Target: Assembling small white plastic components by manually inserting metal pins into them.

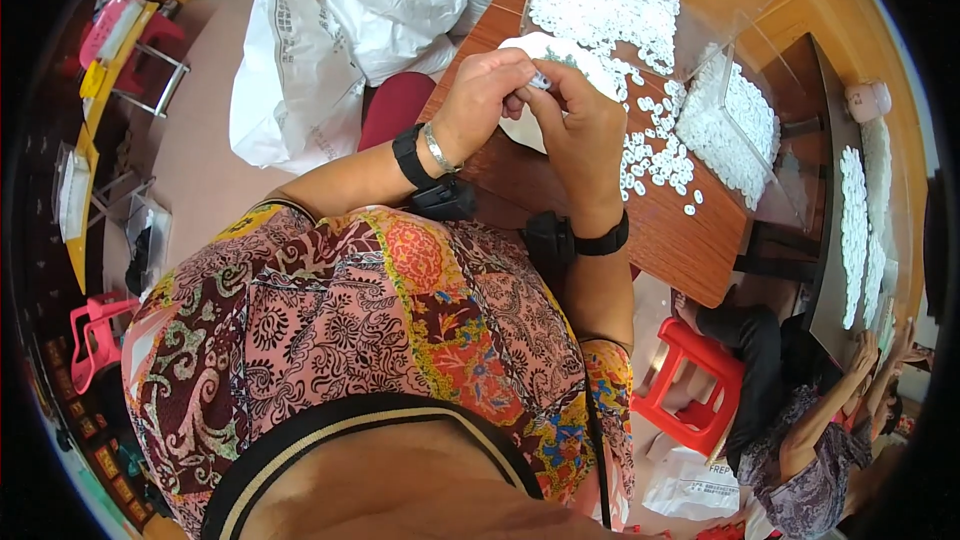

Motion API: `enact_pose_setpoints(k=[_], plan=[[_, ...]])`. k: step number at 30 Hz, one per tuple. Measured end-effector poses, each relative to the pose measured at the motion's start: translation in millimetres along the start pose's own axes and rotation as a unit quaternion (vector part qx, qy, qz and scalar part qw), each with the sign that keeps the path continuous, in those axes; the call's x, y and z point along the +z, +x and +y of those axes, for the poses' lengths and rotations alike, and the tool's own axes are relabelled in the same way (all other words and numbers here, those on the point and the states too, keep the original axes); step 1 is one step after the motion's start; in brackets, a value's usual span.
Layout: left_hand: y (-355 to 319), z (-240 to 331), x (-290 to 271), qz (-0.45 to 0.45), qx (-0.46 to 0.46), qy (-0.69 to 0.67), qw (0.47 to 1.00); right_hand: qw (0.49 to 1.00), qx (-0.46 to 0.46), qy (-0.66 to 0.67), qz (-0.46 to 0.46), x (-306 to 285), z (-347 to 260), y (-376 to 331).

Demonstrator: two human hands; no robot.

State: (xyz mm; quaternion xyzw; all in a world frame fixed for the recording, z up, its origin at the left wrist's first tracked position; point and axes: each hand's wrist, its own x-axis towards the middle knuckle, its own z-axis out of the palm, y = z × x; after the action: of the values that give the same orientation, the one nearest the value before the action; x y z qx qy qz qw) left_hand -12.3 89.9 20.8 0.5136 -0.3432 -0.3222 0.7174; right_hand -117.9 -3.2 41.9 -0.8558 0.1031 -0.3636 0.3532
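My left hand (483, 92) and my right hand (582, 125) meet over the wooden table, fingertips pinched together. Between them is a small white piece (540, 80) with a dark mark or part on it; its exact kind is too small to make out. Below the hands lies a round white plate or sheet (522, 132), partly hidden by them, with small grey-green bits (572, 56) on it. Just right of my right hand, many small white oval plastic pieces with holes (660, 155) are scattered on the tabletop (690, 250).
A heap of white pieces (600, 10) and a clear bin full of them (735, 130) stand farther off. White sacks (295, 80) are at the left, beside a dark red seat (395, 110). A red stool (690, 385) and another person (810, 450) at a dark table are on the right.
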Motion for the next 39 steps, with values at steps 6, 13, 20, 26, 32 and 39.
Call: enact_pose_setpoints(k=[6,13,20,26,32,39], plan=[[-3,4,0,0.003,-0.01,0.0,1.0,0.999,-0.032,-0.012,0.011,1,-4,1],[-3,-2,-4,-0.01,-0.004,0.023,1.0,0.999,-0.038,-0.01,0.022,7,3,-3],[-3,2,-2,-0.003,0.018,0.034,0.999,0.996,0.006,0.079,0.048,7,-2,-4],[-1,3,1,-0.018,0.019,0.013,1.0,0.995,0.029,0.082,0.038,0,3,-8],[-3,4,-7,-0.033,0.002,0.032,0.999,0.996,-0.033,-0.018,0.076,-30,2,-6],[-1,2,-11,-0.043,-0.02,0.012,0.999,0.874,-0.035,-0.398,0.277,-162,43,25]])
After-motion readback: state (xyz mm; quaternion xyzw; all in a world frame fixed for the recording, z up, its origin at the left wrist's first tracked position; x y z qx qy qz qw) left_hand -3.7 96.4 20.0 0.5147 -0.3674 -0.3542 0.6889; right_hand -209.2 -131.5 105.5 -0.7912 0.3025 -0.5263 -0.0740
